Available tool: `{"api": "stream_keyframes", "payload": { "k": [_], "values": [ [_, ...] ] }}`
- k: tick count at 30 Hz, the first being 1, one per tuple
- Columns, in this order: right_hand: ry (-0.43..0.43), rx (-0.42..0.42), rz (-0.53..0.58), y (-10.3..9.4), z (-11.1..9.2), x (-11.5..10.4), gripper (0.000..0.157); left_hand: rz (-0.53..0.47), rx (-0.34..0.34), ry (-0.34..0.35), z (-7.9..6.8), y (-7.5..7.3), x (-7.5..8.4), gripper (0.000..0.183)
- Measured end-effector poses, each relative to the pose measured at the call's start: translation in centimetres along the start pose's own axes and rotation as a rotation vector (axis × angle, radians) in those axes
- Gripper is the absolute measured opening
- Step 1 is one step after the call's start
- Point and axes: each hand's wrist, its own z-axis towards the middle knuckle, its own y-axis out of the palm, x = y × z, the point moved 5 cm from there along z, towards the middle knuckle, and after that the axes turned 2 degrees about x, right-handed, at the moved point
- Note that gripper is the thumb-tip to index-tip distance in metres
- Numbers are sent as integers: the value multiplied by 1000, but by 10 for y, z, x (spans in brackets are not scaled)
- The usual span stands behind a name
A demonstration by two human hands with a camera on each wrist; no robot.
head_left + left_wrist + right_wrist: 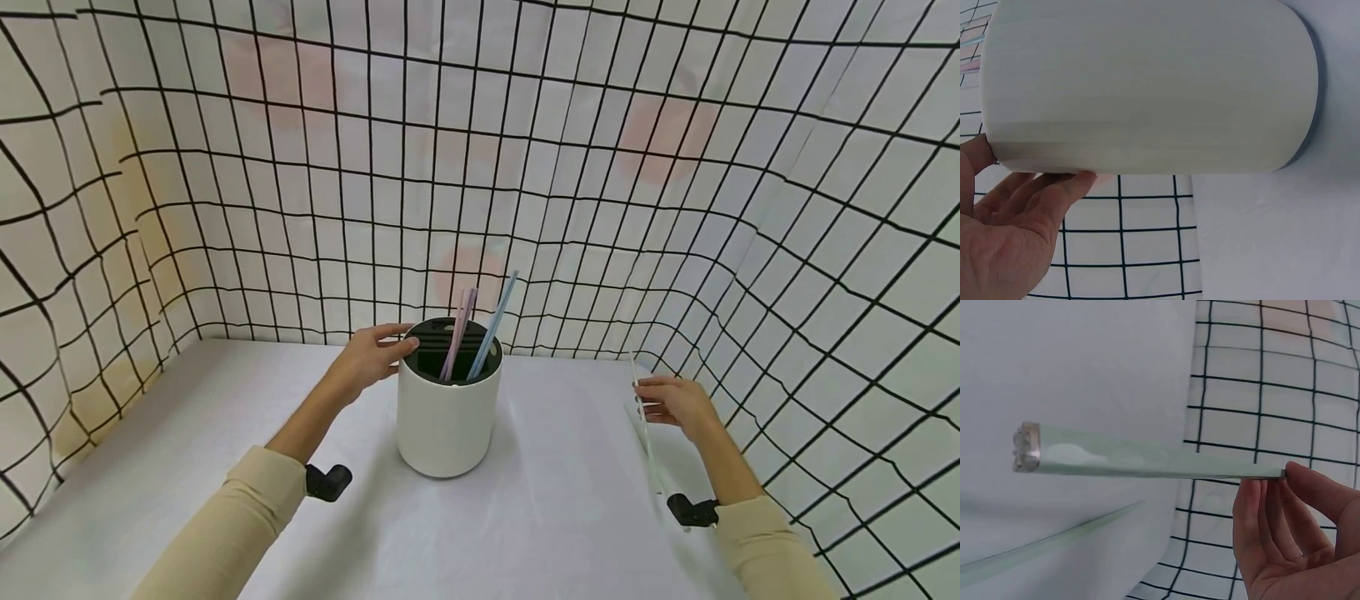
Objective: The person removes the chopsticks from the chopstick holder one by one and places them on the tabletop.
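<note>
A white cylindrical utensil holder (pixel 448 429) with a black slotted lid (pixel 431 337) stands upright on the table. My left hand (pixel 367 360) grips its upper left side, thumb at the rim and fingers along the wall. Pink chopsticks (pixel 458 337) and blue chopsticks (pixel 495 323) stick up from the lid's front opening. Off to the right, my right hand (pixel 678 404) pinches a pale green chopstick (pixel 1122 456) near one end, its silver-tipped end pointing back towards the wrist camera. Below it, a second pale green chopstick (pixel 1054 542) lies on the table.
A black wire grid (pixel 472 192) rises along the back and both sides, with white cloth behind it. White cloth covers the tabletop (pixel 555 500). A black wrist camera (pixel 328 483) juts from the left sleeve, another (pixel 692 510) from the right.
</note>
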Motion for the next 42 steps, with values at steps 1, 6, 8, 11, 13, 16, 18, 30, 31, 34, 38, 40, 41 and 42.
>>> {"api": "stream_keyframes", "payload": {
  "k": [1, 6, 8, 11, 13, 16, 18, 30, 31, 34, 38, 40, 41, 42],
  "values": [
    [11, -2, 0, 0, 1, 5, 56, -2, 0, -1, 0, 0, 0, 59],
    [61, 7, -7, 1, 5, 25, 55, 0, 0, -3, 2, 1, 0, 59],
    [76, 14, -14, 1, 7, 32, 54, 4, 0, -4, 3, 1, 0, 59],
    [104, 18, -19, 1, 11, 42, 51, 3, 0, -4, 2, 0, 0, 59],
    [125, 20, -19, 1, 12, 48, 49, 2, 1, -1, 2, 0, 0, 59],
    [165, 28, -19, 2, 15, 57, 46, 3, 1, 5, 1, -1, 2, 58],
    [183, 23, -27, 2, 16, 63, 46, 2, 1, 7, 1, -1, 3, 58],
    [217, 42, -27, 6, 19, 86, 34, -1, 6, 1, 0, 0, 2, 58],
    [217, 47, -26, 6, 20, 86, 34, -2, 6, 1, 0, -1, 2, 58],
    [217, 59, -27, 7, 19, 88, 35, -5, 9, -2, -1, -1, 2, 58],
    [219, 89, -33, 7, 19, 91, 32, -6, 11, -4, -1, -1, 1, 58],
    [209, 93, -47, 8, 19, 92, 32, -4, 10, -2, -1, 0, 1, 58],
    [203, 97, -54, 8, 19, 93, 32, -6, 10, -1, -1, 0, 1, 58],
    [197, 100, -62, 8, 18, 94, 32, -7, 10, 0, -1, 0, 1, 59]
  ]
}}
